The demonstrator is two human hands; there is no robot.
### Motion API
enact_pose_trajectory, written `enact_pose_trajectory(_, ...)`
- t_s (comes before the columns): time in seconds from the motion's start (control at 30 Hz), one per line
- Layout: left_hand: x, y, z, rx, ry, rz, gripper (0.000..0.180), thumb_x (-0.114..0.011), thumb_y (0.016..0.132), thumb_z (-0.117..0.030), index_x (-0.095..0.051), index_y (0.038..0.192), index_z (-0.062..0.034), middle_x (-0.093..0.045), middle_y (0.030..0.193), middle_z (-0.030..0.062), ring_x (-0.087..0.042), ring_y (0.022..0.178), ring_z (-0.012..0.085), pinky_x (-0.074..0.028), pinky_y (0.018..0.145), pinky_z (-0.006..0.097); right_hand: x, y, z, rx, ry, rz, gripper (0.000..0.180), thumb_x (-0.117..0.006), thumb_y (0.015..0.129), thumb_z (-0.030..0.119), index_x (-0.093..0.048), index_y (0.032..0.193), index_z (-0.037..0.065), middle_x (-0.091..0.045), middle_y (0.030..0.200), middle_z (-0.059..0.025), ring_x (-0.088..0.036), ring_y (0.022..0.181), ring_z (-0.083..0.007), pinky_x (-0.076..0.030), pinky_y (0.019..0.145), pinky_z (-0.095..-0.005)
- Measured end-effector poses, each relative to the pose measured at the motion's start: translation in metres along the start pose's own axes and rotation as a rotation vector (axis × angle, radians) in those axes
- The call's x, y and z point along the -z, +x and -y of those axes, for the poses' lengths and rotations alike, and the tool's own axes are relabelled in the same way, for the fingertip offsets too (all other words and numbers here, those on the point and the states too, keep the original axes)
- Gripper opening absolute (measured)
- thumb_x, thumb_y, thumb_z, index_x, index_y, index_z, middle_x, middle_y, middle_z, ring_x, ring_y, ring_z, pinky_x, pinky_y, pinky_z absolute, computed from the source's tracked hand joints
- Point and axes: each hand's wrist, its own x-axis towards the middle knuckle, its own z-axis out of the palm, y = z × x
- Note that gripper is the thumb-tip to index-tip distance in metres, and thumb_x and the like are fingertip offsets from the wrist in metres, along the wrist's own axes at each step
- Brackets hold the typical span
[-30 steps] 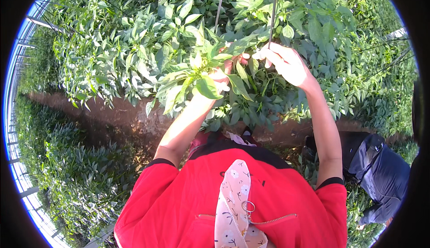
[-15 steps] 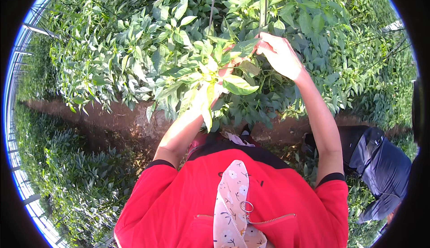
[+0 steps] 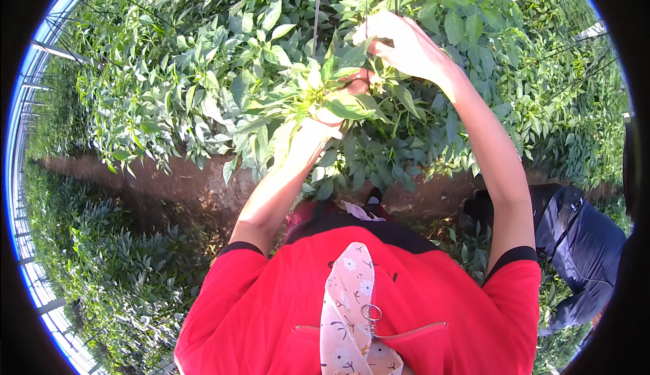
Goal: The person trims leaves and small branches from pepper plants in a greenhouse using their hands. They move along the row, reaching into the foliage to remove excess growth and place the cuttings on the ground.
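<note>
I see the bright-green, broad-leaved shoot (image 3: 311, 96) spread over the bare left hand (image 3: 328, 116), the nearer one; the curled, bare right hand (image 3: 401, 45) sits beyond, rightward. Either's grip I cannot tell

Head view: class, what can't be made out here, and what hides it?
All in the head view:
Bare left hand: some fingers, behind broad green leaves.
Bare right hand: what its fingertips touch, lost among leaves and glare.
Thin grey upright cord or rod: lower end, covered by leaves.
Person in dark blue clothing: partly cut off by the picture's rim.
</note>
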Motion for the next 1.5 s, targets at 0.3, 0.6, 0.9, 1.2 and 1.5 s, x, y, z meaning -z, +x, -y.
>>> enact_pose_trajectory(0.3,-0.006,-0.001,-0.022,-0.161,-0.165,-0.257,0.03,-0.069,0.084,0.003,-0.06,0.112,0.0047,-0.069,0.097,0.0176,-0.065,0.075,0.0219,-0.054,0.068,0.032,-0.003,-0.012,-0.02,-0.239,0.488,-0.071,0.029,-0.057,0.093,0.019,-0.071,0.101,-0.004,-0.072,0.073,-0.0132,-0.063,0.047,-0.0127,-0.044,0.04,-0.0237)
enact_pose_trajectory(0.6,-0.032,-0.006,0.002,0.05,0.116,-0.31,0.04,-0.065,0.095,-0.015,-0.057,0.132,-0.0009,-0.065,0.119,0.0158,-0.064,0.104,0.0253,-0.053,0.09,0.036,-0.026,-0.027,-0.002,-0.201,0.488,-0.208,0.043,-0.058,0.097,0.016,-0.051,0.135,-0.003,-0.068,0.077,-0.0113,-0.062,0.054,-0.0137,-0.052,0.053,-0.0299)
enact_pose_trajectory(0.9,-0.014,-0.157,0.013,0.018,0.452,0.05,0.038,-0.071,0.087,-0.002,-0.063,0.124,-0.0023,-0.061,0.13,0.0154,-0.064,0.11,0.0273,-0.051,0.094,0.033,-0.061,-0.124,0.041,-0.325,0.623,-0.377,0.033,-0.056,0.09,-0.006,-0.066,0.12,0.002,-0.07,0.11,-0.0047,-0.066,0.086,-0.008,-0.05,0.067,-0.0218)
enact_pose_trajectory(1.2,-0.022,-0.13,-0.038,-0.586,1.141,-0.1,0.038,-0.07,0.074,0.005,-0.068,0.111,-0.0028,-0.067,0.106,0.0154,-0.068,0.083,0.0306,-0.056,0.07,0.036,-0.087,-0.128,0.091,-0.35,0.818,-0.432,0.033,-0.06,0.087,-0.009,-0.067,0.118,-0.001,-0.069,0.109,-0.0093,-0.066,0.096,-0.0152,-0.054,0.084,-0.0278)
enact_pose_trajectory(1.5,-0.006,-0.124,-0.017,-0.461,0.486,-0.224,0.022,-0.067,0.081,-0.006,-0.068,0.103,-0.0032,-0.069,0.097,0.0128,-0.068,0.077,0.0275,-0.054,0.066,0.037,-0.071,-0.084,0.107,-0.204,0.705,-0.334,0.025,-0.057,0.091,-0.006,-0.067,0.114,-0.004,-0.068,0.108,-0.0128,-0.065,0.099,-0.0173,-0.053,0.083,-0.029)
